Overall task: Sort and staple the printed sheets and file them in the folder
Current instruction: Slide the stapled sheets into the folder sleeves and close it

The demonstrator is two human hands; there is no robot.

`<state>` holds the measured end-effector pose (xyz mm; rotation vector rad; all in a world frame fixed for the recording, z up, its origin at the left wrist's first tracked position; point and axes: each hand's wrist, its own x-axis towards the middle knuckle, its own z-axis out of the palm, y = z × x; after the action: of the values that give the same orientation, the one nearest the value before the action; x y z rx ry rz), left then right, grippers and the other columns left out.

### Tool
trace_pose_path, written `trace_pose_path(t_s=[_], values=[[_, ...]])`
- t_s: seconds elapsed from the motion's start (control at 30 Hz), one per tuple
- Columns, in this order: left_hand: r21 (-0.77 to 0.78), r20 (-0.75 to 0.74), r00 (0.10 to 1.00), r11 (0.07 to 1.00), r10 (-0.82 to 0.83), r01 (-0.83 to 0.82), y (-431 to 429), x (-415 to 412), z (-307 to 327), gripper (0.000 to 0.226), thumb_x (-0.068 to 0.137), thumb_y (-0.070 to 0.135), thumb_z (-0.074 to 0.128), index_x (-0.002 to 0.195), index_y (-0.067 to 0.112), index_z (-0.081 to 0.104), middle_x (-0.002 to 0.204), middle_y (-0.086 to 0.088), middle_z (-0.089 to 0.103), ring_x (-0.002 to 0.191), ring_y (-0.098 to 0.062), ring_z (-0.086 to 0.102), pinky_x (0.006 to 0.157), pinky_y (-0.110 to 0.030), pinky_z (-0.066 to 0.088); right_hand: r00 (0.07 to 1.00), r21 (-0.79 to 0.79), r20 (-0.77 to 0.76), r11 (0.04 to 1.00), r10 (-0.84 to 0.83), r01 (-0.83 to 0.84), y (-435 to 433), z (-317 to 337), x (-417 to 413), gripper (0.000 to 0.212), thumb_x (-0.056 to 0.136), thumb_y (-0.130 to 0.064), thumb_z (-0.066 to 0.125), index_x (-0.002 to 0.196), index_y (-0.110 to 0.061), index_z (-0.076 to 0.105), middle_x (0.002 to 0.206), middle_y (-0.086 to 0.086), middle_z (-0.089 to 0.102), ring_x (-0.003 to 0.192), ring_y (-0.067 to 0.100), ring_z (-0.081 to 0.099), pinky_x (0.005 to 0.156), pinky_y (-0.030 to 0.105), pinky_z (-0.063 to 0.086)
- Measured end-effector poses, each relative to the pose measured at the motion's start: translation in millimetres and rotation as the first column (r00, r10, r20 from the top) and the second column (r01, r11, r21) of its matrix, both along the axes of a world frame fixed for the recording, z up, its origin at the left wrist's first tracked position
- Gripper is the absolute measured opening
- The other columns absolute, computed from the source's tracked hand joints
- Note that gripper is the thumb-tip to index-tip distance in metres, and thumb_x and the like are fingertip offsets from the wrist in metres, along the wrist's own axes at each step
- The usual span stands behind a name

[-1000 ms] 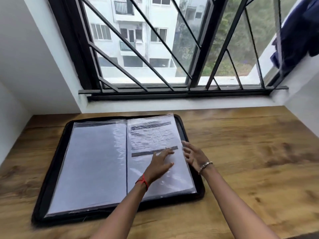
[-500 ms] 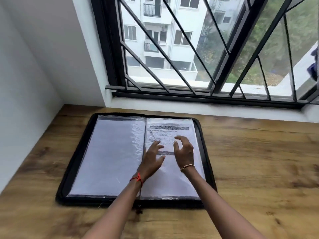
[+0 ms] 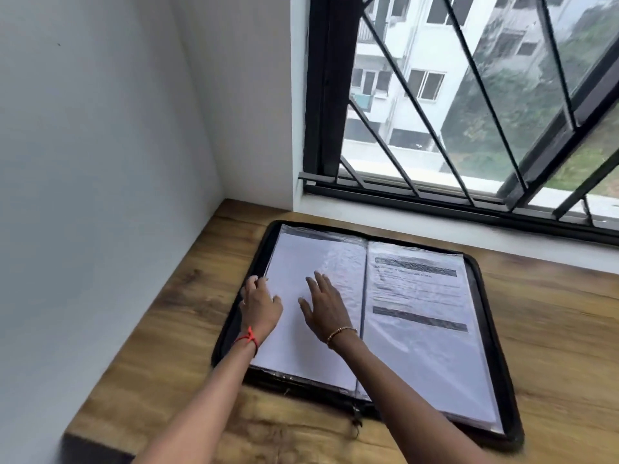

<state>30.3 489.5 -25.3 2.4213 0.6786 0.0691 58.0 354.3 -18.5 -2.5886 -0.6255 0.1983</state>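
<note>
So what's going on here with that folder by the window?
A person is working on a black zip folder lying open on the wooden table. The right hand lies flat, fingers spread, on the plain white left page. The left hand is at that page's outer edge, though whether it grips is unclear. A printed sheet sits in the clear sleeve on the right.

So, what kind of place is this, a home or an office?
Probably a room in a home: a wooden table fills the corner between a white wall and a barred window facing apartment blocks, with an open folder on it.
</note>
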Motion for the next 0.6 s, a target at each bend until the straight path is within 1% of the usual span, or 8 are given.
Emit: trace_pose_path(t_s=[0.1,0.27,0.3,0.37,0.43,0.5,0.57,0.6], values=[[-0.048,-0.056,0.998,0.999,0.016,-0.019,7,0,0,0.040,0.088,0.012,0.053,0.126,0.004,0.044,0.135,-0.013,0.040,0.125,-0.032,0.037,0.098,-0.042,0.037,1.000,-0.115,-0.028,0.993,-0.012,0.009,10,-8,-2,0.056,0.098,-0.035,0.035,0.146,-0.010,0.019,0.156,0.012,0.009,0.145,0.028,0.005,0.117,0.039,0.010],[-0.142,-0.044,0.999,0.990,0.015,-0.021,13,5,0,0.035,0.083,0.011,0.053,0.115,0.000,0.050,0.122,-0.017,0.050,0.117,-0.035,0.043,0.094,-0.046,0.040,0.998,-0.184,-0.054,0.983,-0.040,0.029,15,-17,-4,0.056,0.098,-0.037,0.031,0.146,-0.010,0.017,0.157,0.013,0.005,0.145,0.028,0.000,0.117,0.038,0.004],[-0.198,-0.040,0.999,0.980,0.023,-0.030,15,7,-1,0.034,0.079,0.013,0.054,0.109,-0.003,0.052,0.115,-0.021,0.052,0.111,-0.040,0.046,0.090,-0.048,0.042,0.998,-0.185,-0.050,0.982,-0.044,0.034,16,-17,-5,0.056,0.098,-0.037,0.031,0.146,-0.010,0.018,0.156,0.013,0.005,0.145,0.028,0.000,0.117,0.038,0.003],[-0.321,-0.053,0.997,0.945,0.053,-0.067,22,13,-2,0.030,0.065,0.021,0.051,0.081,-0.004,0.052,0.089,-0.025,0.053,0.091,-0.048,0.049,0.078,-0.051,0.045,0.997,-0.177,-0.049,0.983,-0.059,0.049,17,-17,-6,0.056,0.098,-0.037,0.032,0.146,-0.010,0.018,0.156,0.013,0.006,0.145,0.028,0.000,0.117,0.038,0.003],[-0.398,-0.104,0.993,0.912,0.057,-0.094,30,20,-7,0.024,0.055,0.027,0.049,0.064,0.005,0.045,0.073,-0.015,0.048,0.069,-0.039,0.047,0.063,-0.044,0.046,0.996,-0.173,-0.058,0.983,-0.074,0.063,17,-17,-6,0.057,0.099,-0.038,0.031,0.146,-0.010,0.018,0.157,0.012,0.006,0.145,0.027,0.000,0.117,0.038,0.002],[-0.497,-0.148,0.989,0.864,0.011,-0.084,31,21,8,0.019,0.065,0.022,0.057,0.064,0.007,0.045,0.069,-0.010,0.049,0.062,-0.024,0.045,0.056,-0.030,0.036,0.994,-0.176,-0.070,0.982,-0.081,0.068,17,-16,-6,0.057,0.099,-0.039,0.029,0.147,-0.010,0.016,0.157,0.011,0.005,0.146,0.026,0.000,0.117,0.038,0.002],[-0.593,-0.191,0.981,0.800,-0.025,-0.095,32,23,17,0.016,0.081,0.010,0.059,0.070,0.007,0.048,0.071,-0.007,0.048,0.061,-0.017,0.041,0.054,-0.025,0.029,0.993,-0.168,-0.080,0.983,-0.087,0.073,16,-15,-7,0.060,0.097,-0.044,0.022,0.147,-0.011,0.016,0.157,0.011,0.006,0.146,0.025,0.000,0.117,0.038,0.002],[-0.608,-0.211,0.977,0.788,-0.034,-0.104,35,26,15,0.008,0.084,0.009,0.059,0.079,0.005,0.053,0.082,-0.009,0.053,0.069,-0.017,0.046,0.058,-0.025,0.031,0.993,-0.164,-0.082,0.984,-0.088,0.073,16,-14,-7,0.063,0.094,-0.045,0.018,0.147,-0.011,0.016,0.157,0.010,0.005,0.146,0.025,0.000,0.117,0.038,0.002]])
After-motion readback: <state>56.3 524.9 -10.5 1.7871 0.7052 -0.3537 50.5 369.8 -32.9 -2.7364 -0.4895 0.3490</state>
